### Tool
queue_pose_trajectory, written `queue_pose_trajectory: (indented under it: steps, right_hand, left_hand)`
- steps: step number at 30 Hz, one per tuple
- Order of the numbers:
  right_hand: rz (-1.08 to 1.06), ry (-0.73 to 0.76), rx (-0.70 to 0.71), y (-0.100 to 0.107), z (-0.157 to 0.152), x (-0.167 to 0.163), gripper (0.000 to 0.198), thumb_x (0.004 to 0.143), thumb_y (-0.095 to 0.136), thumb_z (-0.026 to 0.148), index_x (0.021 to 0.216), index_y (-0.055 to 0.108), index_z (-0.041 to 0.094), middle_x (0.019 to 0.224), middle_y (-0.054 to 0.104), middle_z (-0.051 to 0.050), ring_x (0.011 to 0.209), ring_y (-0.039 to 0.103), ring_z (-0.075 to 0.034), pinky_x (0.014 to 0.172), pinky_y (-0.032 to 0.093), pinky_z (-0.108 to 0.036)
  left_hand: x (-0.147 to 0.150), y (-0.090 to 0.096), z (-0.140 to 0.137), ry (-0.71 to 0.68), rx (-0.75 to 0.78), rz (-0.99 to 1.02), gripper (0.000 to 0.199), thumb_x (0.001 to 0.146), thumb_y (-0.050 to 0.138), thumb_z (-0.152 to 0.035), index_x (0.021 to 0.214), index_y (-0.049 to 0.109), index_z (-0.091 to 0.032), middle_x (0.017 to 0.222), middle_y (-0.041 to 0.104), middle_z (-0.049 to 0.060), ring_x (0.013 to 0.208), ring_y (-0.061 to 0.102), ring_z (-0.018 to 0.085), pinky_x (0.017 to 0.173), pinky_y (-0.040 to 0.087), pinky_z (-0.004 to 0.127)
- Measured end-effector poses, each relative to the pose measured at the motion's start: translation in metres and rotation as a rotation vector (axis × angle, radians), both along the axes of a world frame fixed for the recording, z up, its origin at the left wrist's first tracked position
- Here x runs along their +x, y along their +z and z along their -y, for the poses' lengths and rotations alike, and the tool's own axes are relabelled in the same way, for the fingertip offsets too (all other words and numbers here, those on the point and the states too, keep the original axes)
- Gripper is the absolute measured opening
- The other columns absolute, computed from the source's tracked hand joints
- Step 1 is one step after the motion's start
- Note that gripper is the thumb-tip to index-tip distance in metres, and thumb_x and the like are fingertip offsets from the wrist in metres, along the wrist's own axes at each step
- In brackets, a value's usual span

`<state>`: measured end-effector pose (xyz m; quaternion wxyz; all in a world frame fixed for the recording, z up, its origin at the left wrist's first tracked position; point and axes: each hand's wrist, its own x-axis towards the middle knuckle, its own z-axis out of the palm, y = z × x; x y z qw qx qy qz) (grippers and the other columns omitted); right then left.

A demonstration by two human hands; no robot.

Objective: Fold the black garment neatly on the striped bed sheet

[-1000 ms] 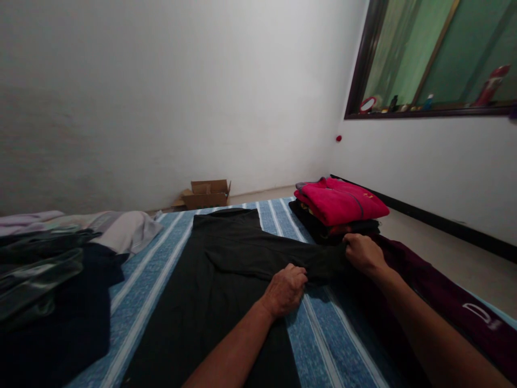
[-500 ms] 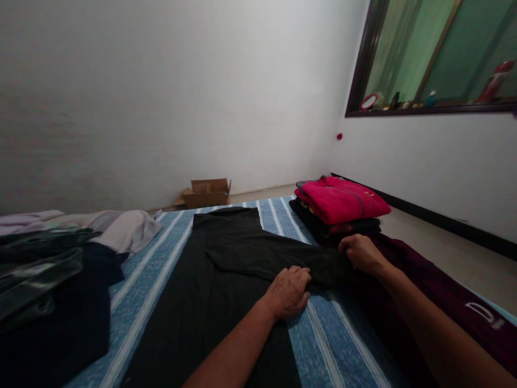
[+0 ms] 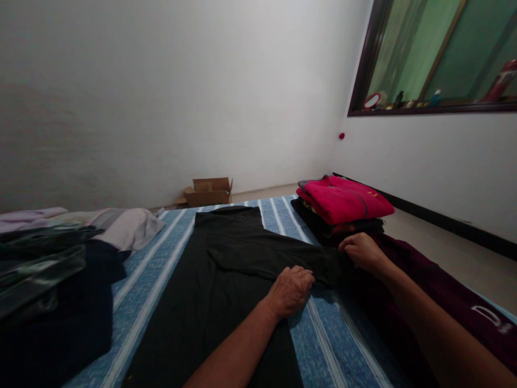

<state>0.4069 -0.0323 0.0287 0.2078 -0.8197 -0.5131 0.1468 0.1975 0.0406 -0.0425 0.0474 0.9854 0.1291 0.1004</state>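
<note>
A dark high-necked, long-sleeved top (image 3: pixel 238 245) lies on the striped bed cover, its collar at the far end and its body folded narrow. One sleeve stretches out to the right across the cover. At that sleeve's end my right hand (image 3: pixel 361 252) is closed in a pinch on the cuff. My left hand (image 3: pixel 291 291) rests lower down, its fingers curled over the sleeve's near edge; the fingertips are partly hidden.
Right of the top stands a folded pile with a bright pink garment (image 3: pixel 347 199) uppermost. A maroon garment (image 3: pixel 436 285) with white lettering lies nearer. Loose clothes (image 3: pixel 52 269) heap at left. Blue striped bedding (image 3: pixel 141 280) lies beneath; a cardboard box (image 3: pixel 210 193) sits beyond the bed.
Almost nothing differs. The whole view has shifted slightly, and both hands stay at the same places on the sleeve.
</note>
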Motion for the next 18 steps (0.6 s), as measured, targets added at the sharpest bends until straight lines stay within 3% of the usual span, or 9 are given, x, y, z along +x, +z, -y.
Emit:
queue_pose_trajectory:
  steps: [7, 11, 14, 18]
  right_hand:
    - [0.007, 0.062, -0.057, 0.005, 0.005, -0.006, 0.031, 0.069, 0.040, 0.010, 0.075, 0.070, 0.012, 0.057, 0.059, 0.000, 0.047, 0.052, -0.009, 0.044, 0.033, -0.017]
    - [0.129, 0.061, -0.128, 0.007, 0.005, -0.007, 0.028, 0.076, 0.048, 0.028, 0.061, 0.067, 0.013, 0.054, 0.057, -0.002, 0.051, 0.055, -0.014, 0.045, 0.032, -0.021]
    - [0.284, -0.002, -0.161, 0.006, 0.001, -0.011, 0.027, 0.076, 0.054, 0.036, 0.066, 0.067, 0.014, 0.068, 0.065, -0.009, 0.067, 0.062, -0.022, 0.054, 0.037, -0.026]
    - [0.465, -0.022, -0.145, 0.001, -0.013, -0.024, 0.024, 0.081, 0.048, 0.026, 0.091, 0.066, 0.014, 0.099, 0.065, -0.016, 0.092, 0.061, -0.027, 0.071, 0.042, -0.033]
  left_hand:
    - [0.001, -0.008, 0.000, -0.002, -0.016, 0.004, 0.020, 0.090, 0.037, -0.021, 0.104, 0.051, -0.019, 0.123, 0.055, 0.008, 0.122, 0.042, 0.023, 0.096, 0.034, 0.044]
    - [0.001, -0.007, 0.001, -0.001, -0.032, -0.022, 0.021, 0.091, 0.035, -0.022, 0.104, 0.051, -0.019, 0.129, 0.050, 0.010, 0.124, 0.040, 0.025, 0.097, 0.035, 0.048]
    - [0.000, -0.004, 0.002, 0.001, -0.028, -0.029, 0.020, 0.091, 0.035, -0.023, 0.102, 0.052, -0.020, 0.127, 0.051, 0.009, 0.124, 0.041, 0.026, 0.096, 0.035, 0.048]
    - [0.000, -0.003, 0.003, 0.001, -0.030, -0.038, 0.020, 0.091, 0.035, -0.023, 0.103, 0.051, -0.020, 0.128, 0.051, 0.008, 0.124, 0.041, 0.026, 0.096, 0.036, 0.048]
